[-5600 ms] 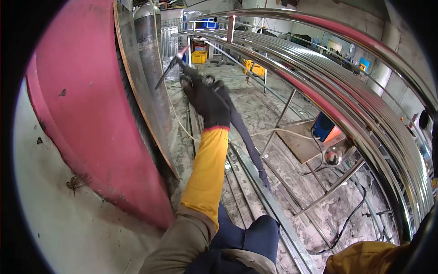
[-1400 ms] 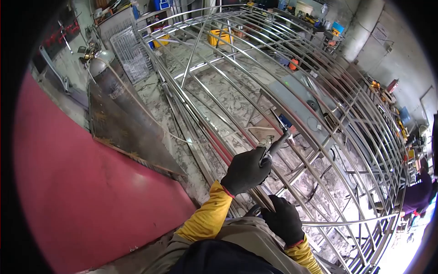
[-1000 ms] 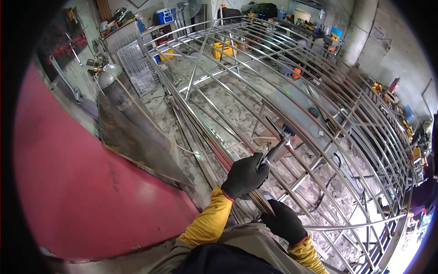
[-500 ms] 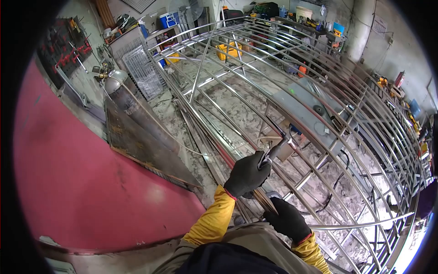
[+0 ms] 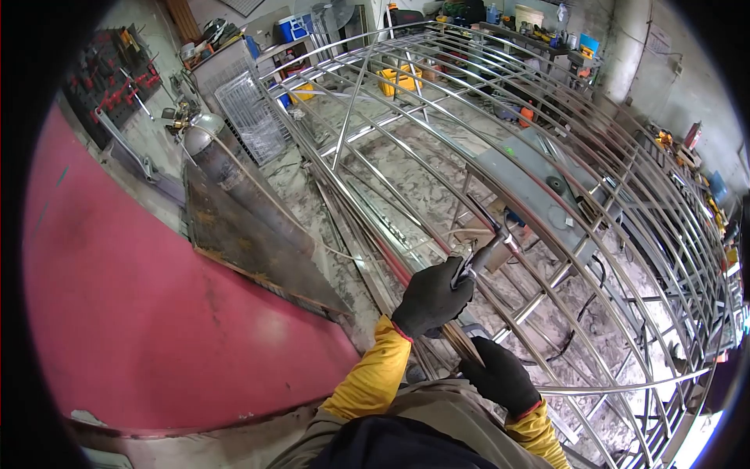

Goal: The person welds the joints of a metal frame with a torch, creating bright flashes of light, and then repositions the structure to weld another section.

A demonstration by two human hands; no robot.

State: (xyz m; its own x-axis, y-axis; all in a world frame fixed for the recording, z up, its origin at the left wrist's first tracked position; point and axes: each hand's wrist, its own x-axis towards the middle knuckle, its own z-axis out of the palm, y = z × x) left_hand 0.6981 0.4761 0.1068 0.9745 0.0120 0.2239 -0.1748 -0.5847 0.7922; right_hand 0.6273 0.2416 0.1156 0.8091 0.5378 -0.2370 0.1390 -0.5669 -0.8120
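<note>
My left hand (image 5: 432, 297), in a black glove with a yellow sleeve, grips a welding torch (image 5: 483, 256) whose head points up and right at a bar of a large curved frame of shiny steel tubes (image 5: 547, 180). My right hand (image 5: 500, 375), also in a black glove, sits lower and closes around a thin rod (image 5: 459, 342) that runs up toward the left hand. Both hands are just above the lower left rail of the frame.
A red curved panel (image 5: 156, 313) fills the left. A grey gas cylinder (image 5: 234, 180) and a rusty metal sheet (image 5: 242, 242) lean beside it. Wire mesh panels (image 5: 250, 117), yellow crates (image 5: 397, 78) and a cluttered bench stand at the back. Cables lie on the dusty floor.
Since half a second ago the view has shifted slightly and both hands sit a little lower and to the right. The grips on the torch and the rod are unchanged.
</note>
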